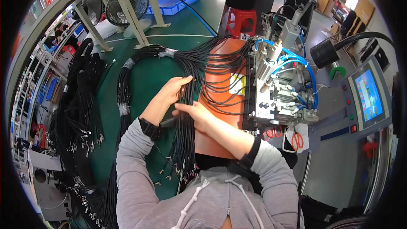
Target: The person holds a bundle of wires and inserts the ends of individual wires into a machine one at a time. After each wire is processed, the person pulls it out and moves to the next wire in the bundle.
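A thick bundle of black cables (183,131) hangs down in front of me, its loose lower ends tipped with small red and white wires. My left hand (171,91) is closed around the upper part of this bundle, thumb and fingers lying across it. Just below, my right hand (198,115) grips the same bundle from the right side, its thumb pointing left. The fingers behind the cables are hidden. Beside the bundle, under my left hand, shows a blurred greyish thing (168,122) that I cannot make out. Clear wrapping (168,52) binds the cables farther up.
At right stands a machine with blue air tubes (271,80), cables fanning into it over an orange board (220,133). A touch screen (368,95) and red-handled scissors (297,140) lie beyond. More cable bundles (80,101) hang at left. A fan (127,6) and blue tray (174,2) stand behind.
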`<act>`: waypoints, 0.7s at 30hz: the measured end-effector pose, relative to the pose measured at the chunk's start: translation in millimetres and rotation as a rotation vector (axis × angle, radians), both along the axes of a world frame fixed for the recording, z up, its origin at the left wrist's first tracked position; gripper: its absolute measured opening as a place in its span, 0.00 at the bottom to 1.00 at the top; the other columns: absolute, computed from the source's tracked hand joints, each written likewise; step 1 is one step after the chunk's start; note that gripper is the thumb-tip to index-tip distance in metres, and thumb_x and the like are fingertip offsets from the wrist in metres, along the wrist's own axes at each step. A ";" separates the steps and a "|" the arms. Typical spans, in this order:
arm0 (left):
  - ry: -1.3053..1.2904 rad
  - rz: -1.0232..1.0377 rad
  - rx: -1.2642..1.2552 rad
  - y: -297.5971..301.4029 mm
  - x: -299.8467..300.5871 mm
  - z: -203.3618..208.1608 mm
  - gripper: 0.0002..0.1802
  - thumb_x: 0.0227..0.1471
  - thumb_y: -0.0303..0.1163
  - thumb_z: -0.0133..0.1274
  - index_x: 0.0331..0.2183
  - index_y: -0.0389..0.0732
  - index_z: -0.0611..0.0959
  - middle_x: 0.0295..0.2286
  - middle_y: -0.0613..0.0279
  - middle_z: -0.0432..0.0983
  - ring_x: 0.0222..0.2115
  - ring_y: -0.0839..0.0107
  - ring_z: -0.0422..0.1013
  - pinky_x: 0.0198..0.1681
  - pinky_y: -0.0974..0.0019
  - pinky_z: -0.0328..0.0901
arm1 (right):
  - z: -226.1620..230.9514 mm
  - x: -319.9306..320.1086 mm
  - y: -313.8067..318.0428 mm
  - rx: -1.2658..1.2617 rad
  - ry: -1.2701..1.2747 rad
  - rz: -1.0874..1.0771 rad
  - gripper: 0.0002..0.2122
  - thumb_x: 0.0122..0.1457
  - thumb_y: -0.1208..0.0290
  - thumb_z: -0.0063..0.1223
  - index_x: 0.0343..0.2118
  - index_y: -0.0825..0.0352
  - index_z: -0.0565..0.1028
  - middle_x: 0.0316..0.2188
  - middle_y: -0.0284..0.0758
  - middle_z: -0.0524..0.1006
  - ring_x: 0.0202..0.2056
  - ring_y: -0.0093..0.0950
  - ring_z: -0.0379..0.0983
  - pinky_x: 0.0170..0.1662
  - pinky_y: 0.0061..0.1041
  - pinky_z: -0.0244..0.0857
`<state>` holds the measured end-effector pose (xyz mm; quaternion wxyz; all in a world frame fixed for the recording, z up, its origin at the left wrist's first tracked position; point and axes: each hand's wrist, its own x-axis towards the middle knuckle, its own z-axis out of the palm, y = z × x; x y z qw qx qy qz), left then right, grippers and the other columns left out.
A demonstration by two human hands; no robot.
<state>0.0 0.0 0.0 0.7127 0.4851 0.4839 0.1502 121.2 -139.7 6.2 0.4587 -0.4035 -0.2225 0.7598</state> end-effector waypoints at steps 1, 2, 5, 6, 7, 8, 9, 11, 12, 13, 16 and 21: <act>-0.078 0.011 0.021 5.5 -1.8 2.8 0.43 0.50 0.43 0.59 0.59 0.34 0.58 0.51 0.42 0.64 0.46 0.65 0.69 0.47 0.71 0.65 | 4.3 5.8 -1.2 0.041 0.017 -0.004 0.14 0.53 0.70 0.58 0.41 0.68 0.72 0.30 0.39 0.78 0.34 0.34 0.77 0.44 0.34 0.72; -0.151 0.014 0.022 -2.8 -0.5 3.0 0.39 0.52 0.41 0.57 0.58 0.34 0.61 0.51 0.44 0.64 0.46 0.68 0.68 0.47 0.71 0.65 | 6.6 12.1 -13.6 0.063 0.041 -0.016 0.15 0.52 0.71 0.58 0.42 0.69 0.71 0.30 0.40 0.78 0.34 0.33 0.77 0.44 0.35 0.72; -0.193 0.083 0.205 -38.3 12.6 22.6 0.33 0.55 0.37 0.54 0.57 0.33 0.64 0.51 0.48 0.65 0.46 0.71 0.67 0.48 0.70 0.65 | 29.6 39.4 -39.2 0.036 0.213 -0.105 0.17 0.53 0.72 0.57 0.44 0.69 0.70 0.28 0.39 0.77 0.31 0.31 0.76 0.38 0.32 0.72; -0.169 0.151 0.408 -52.9 23.2 44.1 0.32 0.56 0.36 0.53 0.57 0.33 0.64 0.50 0.49 0.65 0.46 0.71 0.67 0.48 0.69 0.64 | 39.0 52.0 -42.6 0.006 0.355 -0.174 0.17 0.53 0.72 0.56 0.45 0.69 0.69 0.26 0.37 0.76 0.28 0.29 0.76 0.33 0.27 0.73; -0.148 0.221 0.609 -64.9 32.0 59.0 0.30 0.56 0.35 0.52 0.57 0.32 0.64 0.50 0.50 0.65 0.46 0.71 0.67 0.49 0.68 0.64 | 43.2 67.5 -53.5 0.000 0.354 -0.184 0.17 0.53 0.72 0.56 0.45 0.69 0.69 0.26 0.37 0.76 0.28 0.29 0.76 0.33 0.27 0.73; -0.149 0.212 0.599 -72.6 37.0 65.3 0.30 0.56 0.35 0.52 0.57 0.32 0.64 0.50 0.50 0.65 0.46 0.71 0.67 0.49 0.68 0.64 | 45.3 84.0 -67.5 0.014 0.294 -0.073 0.18 0.54 0.72 0.55 0.47 0.70 0.68 0.27 0.37 0.75 0.25 0.28 0.75 0.28 0.24 0.72; -0.216 0.206 0.682 -79.3 41.0 70.9 0.30 0.57 0.34 0.52 0.57 0.32 0.63 0.51 0.51 0.65 0.47 0.71 0.66 0.50 0.67 0.63 | 48.3 97.1 -80.2 0.031 0.237 0.038 0.19 0.54 0.71 0.54 0.48 0.70 0.66 0.28 0.37 0.75 0.23 0.27 0.74 0.24 0.20 0.71; -0.277 0.187 0.743 -93.4 51.7 87.5 0.30 0.57 0.34 0.51 0.57 0.32 0.63 0.51 0.52 0.65 0.48 0.70 0.66 0.50 0.66 0.63 | 52.0 112.6 -102.7 0.008 0.214 0.023 0.20 0.55 0.70 0.53 0.49 0.71 0.65 0.29 0.38 0.75 0.22 0.26 0.73 0.22 0.19 0.70; -0.427 0.148 0.728 -107.1 58.9 99.6 0.29 0.56 0.32 0.52 0.56 0.32 0.64 0.50 0.54 0.66 0.47 0.69 0.66 0.50 0.67 0.63 | 51.2 117.7 -117.4 -0.014 0.190 0.021 0.21 0.56 0.69 0.53 0.51 0.71 0.64 0.30 0.39 0.75 0.21 0.26 0.73 0.20 0.18 0.69; -0.577 0.109 0.707 -116.9 64.0 107.8 0.29 0.55 0.31 0.53 0.55 0.33 0.65 0.48 0.57 0.67 0.47 0.69 0.67 0.49 0.67 0.63 | 48.9 121.9 -129.2 -0.037 0.167 0.018 0.22 0.56 0.69 0.52 0.52 0.72 0.63 0.32 0.40 0.75 0.21 0.25 0.73 0.18 0.16 0.68; -0.642 -0.048 0.716 -134.8 78.1 120.0 0.26 0.54 0.31 0.55 0.53 0.34 0.68 0.46 0.58 0.69 0.46 0.70 0.67 0.48 0.68 0.63 | 41.2 134.4 -156.9 -0.017 0.234 0.036 0.24 0.58 0.65 0.50 0.54 0.72 0.62 0.35 0.42 0.74 0.22 0.26 0.74 0.19 0.17 0.68; -0.519 -0.546 1.274 -146.8 102.9 77.8 0.24 0.46 0.30 0.60 0.47 0.37 0.75 0.41 0.59 0.73 0.41 0.69 0.70 0.43 0.69 0.65 | 36.4 150.2 -171.1 0.063 0.331 0.033 0.17 0.64 0.63 0.43 0.48 0.73 0.67 0.38 0.43 0.77 0.29 0.27 0.77 0.30 0.22 0.75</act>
